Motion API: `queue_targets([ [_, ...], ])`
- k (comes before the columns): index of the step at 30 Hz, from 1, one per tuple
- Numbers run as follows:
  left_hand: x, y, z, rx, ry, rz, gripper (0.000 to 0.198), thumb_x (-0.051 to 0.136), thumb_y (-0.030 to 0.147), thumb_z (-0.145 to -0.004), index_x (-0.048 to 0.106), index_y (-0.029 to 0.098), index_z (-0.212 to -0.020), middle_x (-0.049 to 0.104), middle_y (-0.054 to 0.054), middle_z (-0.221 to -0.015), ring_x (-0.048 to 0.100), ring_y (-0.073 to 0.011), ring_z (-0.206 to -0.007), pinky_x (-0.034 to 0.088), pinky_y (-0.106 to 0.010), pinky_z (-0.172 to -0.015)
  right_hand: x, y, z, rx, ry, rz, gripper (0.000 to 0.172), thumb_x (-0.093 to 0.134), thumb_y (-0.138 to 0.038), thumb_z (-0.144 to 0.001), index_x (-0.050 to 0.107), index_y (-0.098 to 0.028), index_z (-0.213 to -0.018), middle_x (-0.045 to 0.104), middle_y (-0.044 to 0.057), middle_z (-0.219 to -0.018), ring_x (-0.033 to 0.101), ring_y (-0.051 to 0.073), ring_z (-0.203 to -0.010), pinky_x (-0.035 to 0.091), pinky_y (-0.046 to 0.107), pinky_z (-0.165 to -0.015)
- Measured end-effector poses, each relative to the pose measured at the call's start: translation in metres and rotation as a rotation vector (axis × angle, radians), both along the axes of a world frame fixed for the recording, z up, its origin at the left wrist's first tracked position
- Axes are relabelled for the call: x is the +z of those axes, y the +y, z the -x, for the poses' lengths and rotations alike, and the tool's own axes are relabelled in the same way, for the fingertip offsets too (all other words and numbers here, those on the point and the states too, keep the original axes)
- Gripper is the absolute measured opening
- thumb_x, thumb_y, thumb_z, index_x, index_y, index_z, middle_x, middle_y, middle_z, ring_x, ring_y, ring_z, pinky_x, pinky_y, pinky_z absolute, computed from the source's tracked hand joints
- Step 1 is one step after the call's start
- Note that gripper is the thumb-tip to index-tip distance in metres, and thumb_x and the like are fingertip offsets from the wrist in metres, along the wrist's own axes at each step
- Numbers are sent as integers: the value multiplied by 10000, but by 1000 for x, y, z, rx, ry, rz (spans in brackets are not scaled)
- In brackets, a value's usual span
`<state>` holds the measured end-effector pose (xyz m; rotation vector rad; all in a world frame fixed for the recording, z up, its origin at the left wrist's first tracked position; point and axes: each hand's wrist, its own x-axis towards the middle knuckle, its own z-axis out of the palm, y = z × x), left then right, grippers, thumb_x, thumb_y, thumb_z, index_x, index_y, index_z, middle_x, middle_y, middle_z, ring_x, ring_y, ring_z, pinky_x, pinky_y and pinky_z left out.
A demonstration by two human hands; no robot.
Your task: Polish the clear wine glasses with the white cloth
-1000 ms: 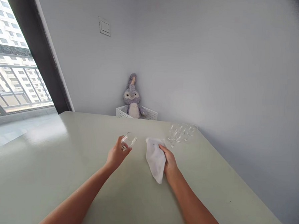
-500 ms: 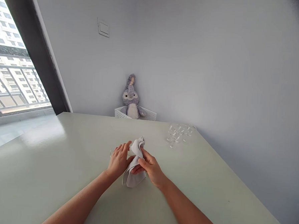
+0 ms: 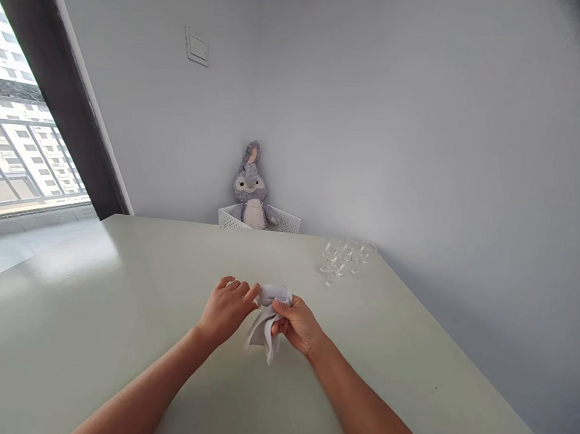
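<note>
A light grey cloth (image 3: pixel 263 329) hangs from my right hand (image 3: pixel 300 324), which is closed on it with thumb on top. Its upper part is bunched in a band, and its loose end droops toward the table. My left hand (image 3: pixel 227 309) is beside the cloth on the left, back of the hand up and fingers curled. It seems closed around a clear glass that is almost wholly hidden behind the hand; only a faint clear edge shows near the cloth.
Several clear glass cups (image 3: pixel 339 265) stand grouped at the table's (image 3: pixel 171 262) far right corner. Behind the far edge, a plush rabbit (image 3: pixel 253 195) sits in a white perforated basket (image 3: pixel 287 222). A wall borders the right side; a window is at the left.
My right hand and the cloth's top have turned, so the upright tip now lies sideways as a band. The left hand has shifted slightly left, its fingers more curled. The view moved a little.
</note>
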<state>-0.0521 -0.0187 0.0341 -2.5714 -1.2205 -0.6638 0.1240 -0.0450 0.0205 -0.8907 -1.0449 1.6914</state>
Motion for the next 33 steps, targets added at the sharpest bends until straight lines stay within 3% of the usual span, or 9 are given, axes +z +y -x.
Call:
queue_targets([
  [4,2,0,5,-108,-138,495,316,458,504,-784,557,204,-794,570,12,-615,542,-135,-578,385,-253,-597,21,-8,-22,263,-355,-221,360,698,-320,-622,625,-143,-927,637,28,-741,602,154,-626,480,270,-571],
  [9,5,-6,6,-527,-245,1276,463,310,565,-818,532,160,-794,524,13,-571,470,-80,-443,375,-204,-469,41,-18,-39,367,-520,-410,174,695,-279,-620,663,-155,-737,606,-9,-695,550,142,-673,435,248,-623],
  [11,4,-7,2,-494,-277,1200,460,287,545,-834,542,162,-833,557,-7,-619,501,-94,-487,397,-216,-498,40,-17,-39,295,-517,-410,177,689,-307,-631,657,-153,-711,593,-10,-669,546,138,-646,432,245,-598],
  [16,-3,-8,-8,-167,-322,370,434,491,468,-774,510,212,-1123,628,-72,-874,554,-201,-827,397,-342,-769,27,-8,-28,40,-343,-219,376,647,-439,-659,638,-115,-849,606,36,-662,587,158,-564,467,268,-501],
  [18,-3,-7,-8,-112,-324,317,399,502,442,-773,546,209,-1094,625,-59,-786,551,-193,-765,392,-337,-748,27,-7,-26,64,-289,-182,424,614,-453,-687,617,-108,-934,617,51,-686,597,162,-545,477,273,-483],
  [25,-12,-5,-3,-525,-550,1475,484,431,606,-728,517,140,-629,486,2,-485,392,-77,-403,293,-204,-412,48,-22,-48,438,-538,-333,271,680,-306,-631,652,-145,-847,611,25,-721,559,127,-623,459,198,-493],
  [27,-16,-5,-6,-552,-586,1574,525,388,643,-725,466,145,-580,468,2,-465,369,-72,-377,281,-205,-392,47,-22,-51,410,-550,-360,203,673,-297,-640,649,-141,-768,596,17,-674,544,120,-596,453,203,-496],
  [29,-18,-5,-9,-476,-595,1387,512,347,610,-770,507,140,-645,522,-18,-535,436,-88,-444,331,-208,-446,41,-18,-50,291,-566,-384,164,669,-293,-646,634,-142,-700,573,6,-623,533,116,-568,445,206,-491],
  [33,-14,-6,-14,-245,-443,573,419,443,511,-782,556,196,-1033,616,-55,-792,532,-161,-729,398,-293,-696,27,-9,-38,38,-519,-315,225,654,-342,-657,637,-139,-755,572,9,-615,538,118,-531,450,219,-460],
])
